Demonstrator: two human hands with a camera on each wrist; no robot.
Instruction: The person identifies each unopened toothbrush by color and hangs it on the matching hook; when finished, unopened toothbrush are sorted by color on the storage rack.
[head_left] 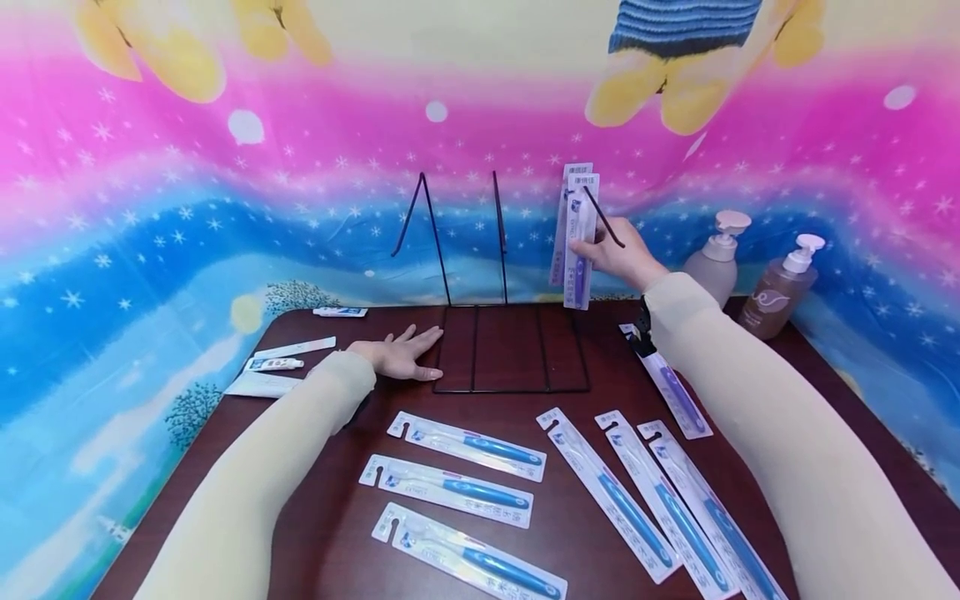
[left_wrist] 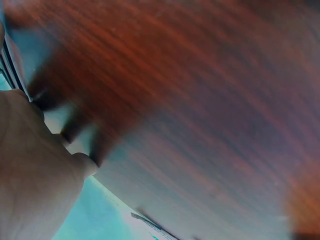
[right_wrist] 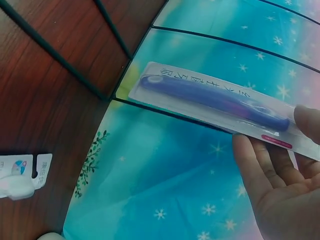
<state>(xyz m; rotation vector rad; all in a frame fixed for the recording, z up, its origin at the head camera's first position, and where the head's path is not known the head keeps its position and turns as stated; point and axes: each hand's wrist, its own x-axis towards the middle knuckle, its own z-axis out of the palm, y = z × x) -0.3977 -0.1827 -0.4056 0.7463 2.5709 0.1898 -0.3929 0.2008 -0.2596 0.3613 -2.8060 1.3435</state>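
Observation:
In the head view my right hand [head_left: 621, 252] pinches a packaged purple toothbrush [head_left: 580, 279], held upright by the right hook of a black wire rack [head_left: 512, 391]. Just behind it another toothbrush pack [head_left: 559, 217] shows along its left edge. Whether the front pack's slot is on the hook I cannot tell. From the right wrist view, thumb and fingers hold the purple pack [right_wrist: 215, 102] by its edges. My left hand [head_left: 401, 354] rests on the table with fingers spread, the thumb by the rack's base. The left wrist view shows that hand [left_wrist: 40, 165] low over the wood.
Blue toothbrush packs [head_left: 468, 446] lie in two groups at the front. One purple pack [head_left: 675, 392] lies under my right forearm. Two pump bottles [head_left: 776, 292] stand at the back right. Toothpaste tubes [head_left: 273, 364] and a slim box [head_left: 296, 347] lie at left.

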